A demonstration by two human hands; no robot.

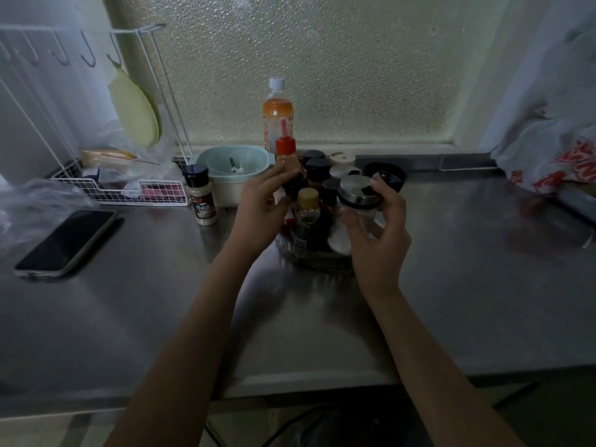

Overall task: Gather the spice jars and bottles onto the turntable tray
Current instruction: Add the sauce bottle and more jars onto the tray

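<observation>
The round turntable tray stands on the steel counter in the middle, crowded with several dark-capped jars and a small gold-capped bottle. My left hand grips a red-nozzle sauce bottle at the tray's left side. My right hand holds a clear glass jar with a steel lid over the tray's right side. A black-capped spice shaker stands alone on the counter, left of the tray. An orange drink bottle stands behind, by the window.
A phone lies at the left. A white wire rack and a pale green bowl sit behind the shaker. A black lid lies behind the tray. A plastic bag fills the right corner.
</observation>
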